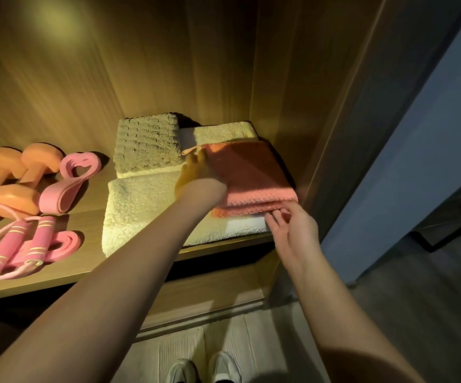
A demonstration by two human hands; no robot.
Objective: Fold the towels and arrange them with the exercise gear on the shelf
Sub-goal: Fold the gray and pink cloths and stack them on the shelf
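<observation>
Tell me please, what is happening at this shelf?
A person is settling a folded coral towel on top of a large cream towel on the wooden shelf. The left hand is at its left edge, and the right hand touches its front edge. A ribbed beige towel lies beside it. Orange dumbbells, pink resistance bands and a pink jump rope lie to the left.

Both bare forearms reach forward from the lower frame. The left arm angles toward the centre, and the left hand (199, 178) lies against the left side of the pink towel (251, 172). Its fingers look straight and flat, though dim light blurs them. The right hand (293, 233) sits lower, palm turned inward, its loosely spread fingertips (275, 217) touching the towel's front edge
</observation>
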